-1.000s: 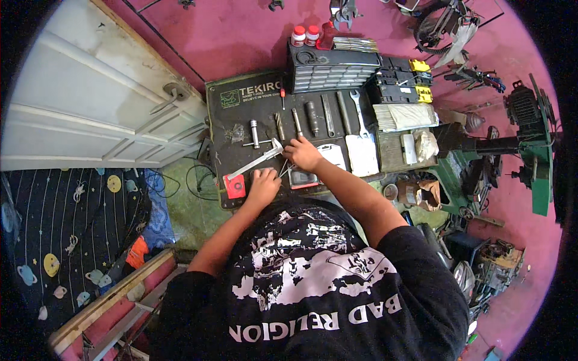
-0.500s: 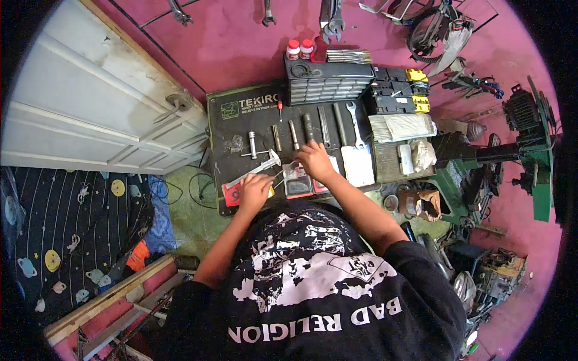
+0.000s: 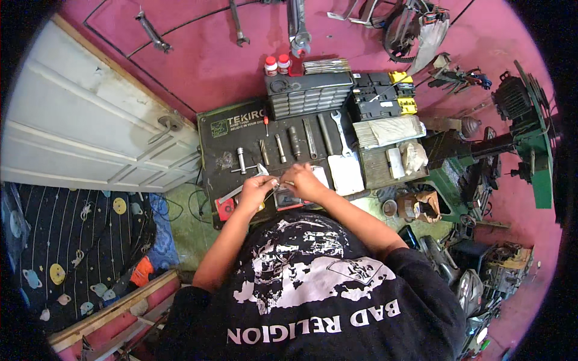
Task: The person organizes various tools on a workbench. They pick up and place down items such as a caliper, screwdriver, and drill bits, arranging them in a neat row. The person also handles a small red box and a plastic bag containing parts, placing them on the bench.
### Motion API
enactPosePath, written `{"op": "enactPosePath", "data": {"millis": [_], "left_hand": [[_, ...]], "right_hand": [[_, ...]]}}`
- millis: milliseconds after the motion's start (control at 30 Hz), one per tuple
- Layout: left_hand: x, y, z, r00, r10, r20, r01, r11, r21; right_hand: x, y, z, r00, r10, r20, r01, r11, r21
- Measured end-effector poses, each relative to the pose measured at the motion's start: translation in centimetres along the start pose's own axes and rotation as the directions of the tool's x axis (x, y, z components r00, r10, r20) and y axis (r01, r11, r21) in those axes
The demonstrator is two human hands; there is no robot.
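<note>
My left hand and my right hand are close together above the near edge of the dark work mat. The fingers of both are pinched, and a small thin item shows between them, too small to name. Below them lies a red-edged package, partly covered by my hands. A metal caliper lies slantwise by my left hand, over a red card. Beyond the hands, tools lie in a row: a T-handle wrench, a drill bit, a metal cylinder and an open-end wrench.
A small-drawer cabinet stands at the back, with black and yellow cases beside it. White paper lies right of my right hand. A green machine stands far right; a white door is at left.
My right hand has left the clear package and come to my left hand. My left hand has lifted off the caliper and red card. The whole view has shifted slightly.
</note>
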State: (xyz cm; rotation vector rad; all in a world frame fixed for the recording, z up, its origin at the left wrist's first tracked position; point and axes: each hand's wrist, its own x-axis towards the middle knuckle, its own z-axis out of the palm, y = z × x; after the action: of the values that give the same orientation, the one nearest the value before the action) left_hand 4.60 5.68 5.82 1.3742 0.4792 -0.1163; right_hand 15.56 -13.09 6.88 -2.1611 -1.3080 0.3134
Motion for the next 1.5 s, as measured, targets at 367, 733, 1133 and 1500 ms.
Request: {"op": "enactPosePath", "data": {"millis": [367,733,1133,1500], "left_hand": [[3.1,7.9,8.1,0.906,0.419,0.055,-0.353,0.679,0.643],[12.0,15.8,13.0,0.836,0.521,0.17,-0.39,0.348,0.852],[26.7,18.7,15.4,0.837,0.542,0.076,-0.204,0.18,0.962],[26.2,17.3,16.3,0.771,0.632,0.073,-0.165,0.087,0.983]], "right_hand": [[-1.9,3.9,-4.8,0.885,0.448,-0.124,-0.215,0.632,0.745],[3.2,11.0,-18.4,0.754,0.413,-0.511,-0.135,0.858,0.495],[13.1,24.7,-25.2,0.995,-0.074,-0.062,0.032,0.858,-0.513],[12.3,24.2,-26.8,0.992,-0.129,0.019,0.115,0.798,-0.592]]}}
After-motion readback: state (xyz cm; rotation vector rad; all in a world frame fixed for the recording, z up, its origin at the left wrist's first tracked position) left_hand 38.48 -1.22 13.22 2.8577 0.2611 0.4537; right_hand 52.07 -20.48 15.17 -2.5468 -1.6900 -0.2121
